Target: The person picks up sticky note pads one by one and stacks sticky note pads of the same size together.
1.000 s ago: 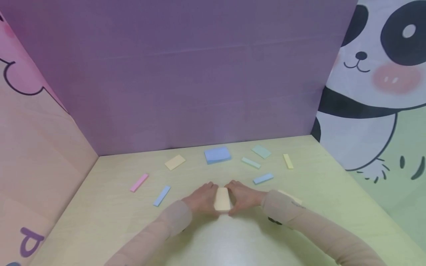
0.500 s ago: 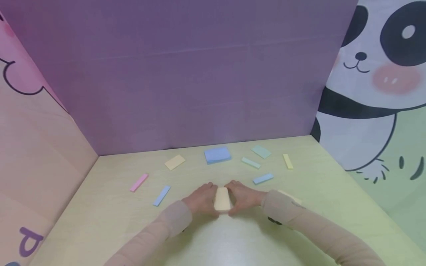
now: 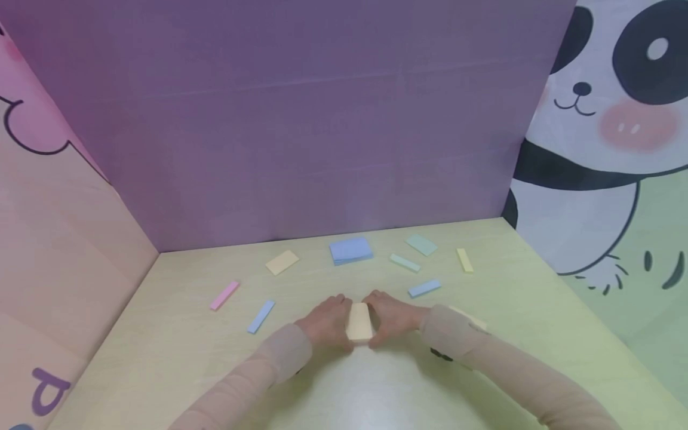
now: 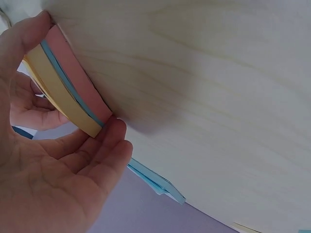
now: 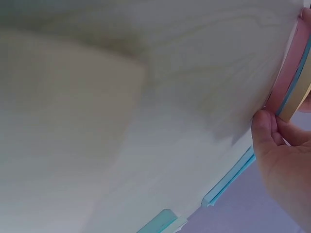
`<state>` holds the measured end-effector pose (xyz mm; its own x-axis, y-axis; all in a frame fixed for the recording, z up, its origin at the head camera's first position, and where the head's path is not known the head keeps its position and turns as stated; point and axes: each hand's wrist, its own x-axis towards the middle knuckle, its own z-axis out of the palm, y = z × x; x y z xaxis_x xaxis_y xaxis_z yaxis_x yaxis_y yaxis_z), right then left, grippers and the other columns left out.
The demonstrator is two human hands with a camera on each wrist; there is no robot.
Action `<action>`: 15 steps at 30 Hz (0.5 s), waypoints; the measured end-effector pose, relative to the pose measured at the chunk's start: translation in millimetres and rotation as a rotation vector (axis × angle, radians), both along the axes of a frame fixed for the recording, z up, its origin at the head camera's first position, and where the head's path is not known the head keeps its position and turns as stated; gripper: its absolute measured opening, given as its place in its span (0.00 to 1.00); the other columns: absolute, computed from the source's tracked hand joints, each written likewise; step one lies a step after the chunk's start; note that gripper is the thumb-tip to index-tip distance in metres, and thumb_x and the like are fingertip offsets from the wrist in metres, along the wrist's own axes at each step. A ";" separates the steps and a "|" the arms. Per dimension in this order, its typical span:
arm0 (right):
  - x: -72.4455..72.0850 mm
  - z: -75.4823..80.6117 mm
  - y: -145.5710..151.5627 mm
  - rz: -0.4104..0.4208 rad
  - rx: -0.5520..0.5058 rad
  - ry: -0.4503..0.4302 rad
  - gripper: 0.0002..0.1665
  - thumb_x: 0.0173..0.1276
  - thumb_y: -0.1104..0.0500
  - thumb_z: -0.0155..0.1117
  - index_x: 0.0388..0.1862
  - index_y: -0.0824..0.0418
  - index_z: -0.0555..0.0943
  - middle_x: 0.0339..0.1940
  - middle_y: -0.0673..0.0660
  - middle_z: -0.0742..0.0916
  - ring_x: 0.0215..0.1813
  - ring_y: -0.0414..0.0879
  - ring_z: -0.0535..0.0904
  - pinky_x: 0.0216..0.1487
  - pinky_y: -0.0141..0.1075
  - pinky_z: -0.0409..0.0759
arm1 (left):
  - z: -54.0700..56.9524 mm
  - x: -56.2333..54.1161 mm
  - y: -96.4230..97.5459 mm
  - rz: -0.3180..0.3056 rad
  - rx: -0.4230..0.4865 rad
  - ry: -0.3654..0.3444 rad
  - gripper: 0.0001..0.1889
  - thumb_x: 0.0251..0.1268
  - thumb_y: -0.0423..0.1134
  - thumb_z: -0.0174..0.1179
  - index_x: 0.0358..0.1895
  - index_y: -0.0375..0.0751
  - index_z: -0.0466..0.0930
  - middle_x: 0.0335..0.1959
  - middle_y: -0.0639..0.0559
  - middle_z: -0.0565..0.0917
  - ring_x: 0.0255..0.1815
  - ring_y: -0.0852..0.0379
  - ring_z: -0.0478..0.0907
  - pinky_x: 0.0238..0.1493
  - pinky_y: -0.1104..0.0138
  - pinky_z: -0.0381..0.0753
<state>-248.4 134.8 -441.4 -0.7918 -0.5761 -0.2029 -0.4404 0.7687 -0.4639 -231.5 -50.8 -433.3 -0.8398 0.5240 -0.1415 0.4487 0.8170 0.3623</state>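
A stack of sticky note pads (image 3: pixel 359 322) stands at the front middle of the table, its pale yellow top facing up. In the left wrist view the stack (image 4: pixel 73 80) shows a pink layer against the table, a thin blue one and a thicker yellow one, slightly bowed. My left hand (image 3: pixel 329 321) grips its left side, thumb at the near end and fingertips at the far end. From the right, my right hand (image 3: pixel 395 319) pinches it the same way. In the right wrist view only the stack's edge (image 5: pixel 291 80) shows, beside the fingertips.
Beyond the hands lie a blue pad (image 3: pixel 351 251), an orange pad (image 3: pixel 282 263), a green pad (image 3: pixel 421 245), and pink (image 3: pixel 224 295), green (image 3: pixel 405 263) and yellow strips (image 3: pixel 464 261). Blue strips lie left (image 3: pixel 261 317) and right (image 3: pixel 424 288). My right sleeve partly covers a pale yellow piece (image 3: pixel 473 319).
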 end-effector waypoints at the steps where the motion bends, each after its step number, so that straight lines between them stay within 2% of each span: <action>1: -0.2 0.3 -0.3 -0.001 0.001 -0.002 0.42 0.36 0.49 0.77 0.53 0.59 0.71 0.45 0.49 0.74 0.48 0.42 0.69 0.56 0.41 0.70 | 0.3 0.2 0.4 0.004 -0.005 0.001 0.40 0.28 0.45 0.76 0.54 0.40 0.70 0.39 0.54 0.74 0.39 0.59 0.71 0.42 0.68 0.75; 10: -0.3 0.5 -1.3 -0.002 0.002 0.004 0.41 0.35 0.50 0.77 0.51 0.59 0.71 0.44 0.49 0.74 0.46 0.42 0.69 0.54 0.40 0.71 | 1.7 2.0 3.2 0.057 0.010 -0.039 0.41 0.28 0.42 0.75 0.56 0.38 0.68 0.40 0.52 0.73 0.40 0.57 0.70 0.41 0.65 0.75; 15: -1.2 -0.4 -1.0 0.003 -0.007 0.006 0.41 0.35 0.50 0.77 0.50 0.59 0.71 0.43 0.49 0.75 0.45 0.42 0.69 0.53 0.40 0.71 | 1.4 0.9 2.7 0.055 0.013 -0.048 0.42 0.29 0.43 0.75 0.56 0.39 0.68 0.40 0.52 0.73 0.40 0.57 0.70 0.41 0.66 0.75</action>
